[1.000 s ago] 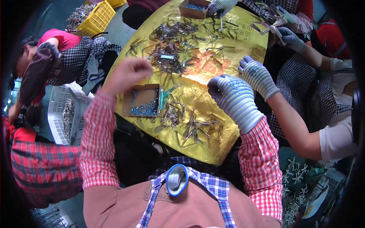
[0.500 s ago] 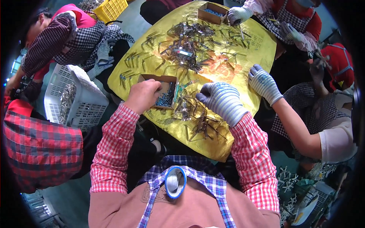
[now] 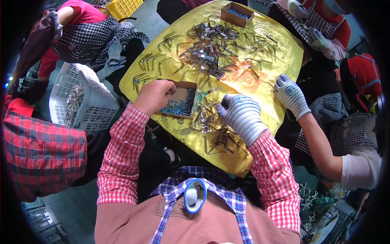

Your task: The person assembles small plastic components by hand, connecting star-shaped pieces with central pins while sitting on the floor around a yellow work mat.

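Note:
My bare left hand [image 3: 155,96] rests on the near left edge of a small cardboard box [image 3: 181,103] holding several small screws; its fingers curl down into the box. My right hand [image 3: 241,115], in a grey knit glove, hovers with its fingertips down over a pile of bent metal clips [image 3: 211,118] just right of the box. Whether either hand holds a small part is hidden. Everything lies on a round table covered in a gold cloth [image 3: 264,77].
A larger heap of metal clips [image 3: 207,51] lies mid-table, with a second cardboard box [image 3: 237,14] at the far edge. Another person's gloved hand [image 3: 291,95] rests on the right edge. A white plastic basket [image 3: 77,99] with metal parts stands at left; other people sit around.
My left hand came down from above the table to the screw box. My right hand dropped onto the clip pile. The view shifted, bringing the table closer to centre.

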{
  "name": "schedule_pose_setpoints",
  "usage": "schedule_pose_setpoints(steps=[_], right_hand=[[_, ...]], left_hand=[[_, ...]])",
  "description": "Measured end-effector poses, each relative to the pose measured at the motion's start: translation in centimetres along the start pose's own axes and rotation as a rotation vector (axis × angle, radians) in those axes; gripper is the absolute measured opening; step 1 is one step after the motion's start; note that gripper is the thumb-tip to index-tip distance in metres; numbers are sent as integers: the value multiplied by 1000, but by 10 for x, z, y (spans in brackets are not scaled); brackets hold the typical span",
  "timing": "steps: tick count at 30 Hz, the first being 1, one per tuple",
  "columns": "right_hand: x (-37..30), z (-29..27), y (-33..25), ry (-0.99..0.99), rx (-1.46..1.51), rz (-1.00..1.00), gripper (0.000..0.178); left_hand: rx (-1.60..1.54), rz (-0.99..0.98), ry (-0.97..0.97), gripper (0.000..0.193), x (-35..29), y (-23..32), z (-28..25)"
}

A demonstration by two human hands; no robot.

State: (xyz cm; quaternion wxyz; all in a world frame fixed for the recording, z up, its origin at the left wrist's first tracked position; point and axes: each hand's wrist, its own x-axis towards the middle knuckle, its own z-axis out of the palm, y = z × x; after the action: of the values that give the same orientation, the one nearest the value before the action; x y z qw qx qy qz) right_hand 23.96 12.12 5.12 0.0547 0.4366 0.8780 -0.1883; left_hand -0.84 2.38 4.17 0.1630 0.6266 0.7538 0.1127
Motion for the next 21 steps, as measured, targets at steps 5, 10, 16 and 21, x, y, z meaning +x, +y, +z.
schedule_pose_setpoints(steps=[5, 10, 16, 21], right_hand=[[-13, -6, 10, 90, 77, -5, 25], [-17, 5, 19, 312, 268, -209, 28], [-22, 2, 8, 396, 172, -276, 26], [-29, 1, 10, 395, 228, -413, 25]], left_hand=[[-65, 51, -133, 16, 1, 13, -3], [154, 43, -178, 22, 6, 43, 14], [62, 16, -208, 27, 7, 33, 12], [111, 56, -107, 23, 2, 31, 6]])
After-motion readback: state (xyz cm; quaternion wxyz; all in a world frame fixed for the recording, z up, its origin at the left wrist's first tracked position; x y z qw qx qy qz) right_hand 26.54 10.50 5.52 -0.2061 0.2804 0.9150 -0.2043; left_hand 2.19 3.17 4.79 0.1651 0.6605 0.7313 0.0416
